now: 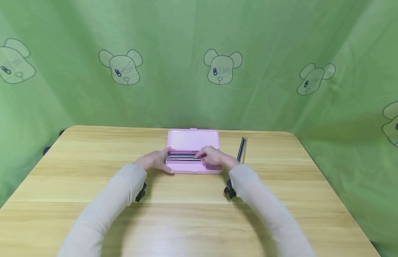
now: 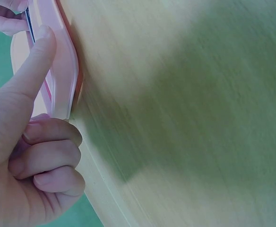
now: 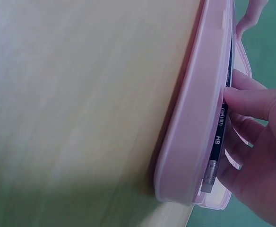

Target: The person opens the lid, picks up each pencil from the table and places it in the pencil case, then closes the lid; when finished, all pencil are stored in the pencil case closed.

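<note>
The pink pencil case (image 1: 193, 152) lies open on the desk (image 1: 89, 185), its lid tipped back away from the person, and several dark pencils (image 1: 183, 157) already lie side by side in the tray, so the packing looks mostly done. One more dark pencil (image 1: 241, 149) is left on the desk, just beyond and to the outer side of the right hand (image 1: 213, 156), apart from the case. What remains, by my reading, is to bring that last one in and close the lid. The right hand's grip is narrow: in the right wrist view its fingertips (image 3: 235, 97) press on a black pencil (image 3: 219, 137) marked 8H, bedding it along the tray's near wall, with the eraser end toward the wrist; the thumb is hidden, so I cannot tell whether it pinches or only pushes. The left hand (image 1: 155, 159) steadies the case at its other end: its thumb (image 2: 31, 66) lies straight along the pink rim (image 2: 62, 61), while the other fingers (image 2: 50, 156) curl loosely at the case's corner, closing on nothing.
</note>
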`<state>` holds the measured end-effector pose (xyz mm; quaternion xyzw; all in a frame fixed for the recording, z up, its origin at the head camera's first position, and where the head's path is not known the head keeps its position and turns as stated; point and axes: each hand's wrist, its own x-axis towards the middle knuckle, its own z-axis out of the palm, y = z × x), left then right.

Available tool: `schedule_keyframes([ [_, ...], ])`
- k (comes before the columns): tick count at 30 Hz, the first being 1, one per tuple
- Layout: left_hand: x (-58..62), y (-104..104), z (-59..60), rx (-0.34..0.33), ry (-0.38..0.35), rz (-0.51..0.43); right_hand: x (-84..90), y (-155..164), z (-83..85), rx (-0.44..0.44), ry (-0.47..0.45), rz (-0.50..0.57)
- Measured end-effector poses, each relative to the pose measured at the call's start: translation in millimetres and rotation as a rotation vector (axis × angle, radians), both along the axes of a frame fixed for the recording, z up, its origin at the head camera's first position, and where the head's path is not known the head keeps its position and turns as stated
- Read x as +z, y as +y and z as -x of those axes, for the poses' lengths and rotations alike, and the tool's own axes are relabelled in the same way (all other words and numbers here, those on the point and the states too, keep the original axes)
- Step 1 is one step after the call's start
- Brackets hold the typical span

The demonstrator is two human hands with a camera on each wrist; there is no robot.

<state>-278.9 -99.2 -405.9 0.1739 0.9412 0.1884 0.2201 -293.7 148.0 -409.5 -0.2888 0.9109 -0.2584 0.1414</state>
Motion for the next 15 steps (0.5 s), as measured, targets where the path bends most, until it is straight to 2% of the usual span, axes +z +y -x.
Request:
schedule_keyframes([
  [11, 1.4, 0.3, -0.6, 0.009, 0.0, 0.001, -1.4, 2.7, 0.3, 0.012, -0.003, 0.019],
  [15, 1.6, 0.4, -1.5, 0.003, 0.001, 0.0, -0.8, 5.3, -0.5, -0.002, -0.023, 0.056],
])
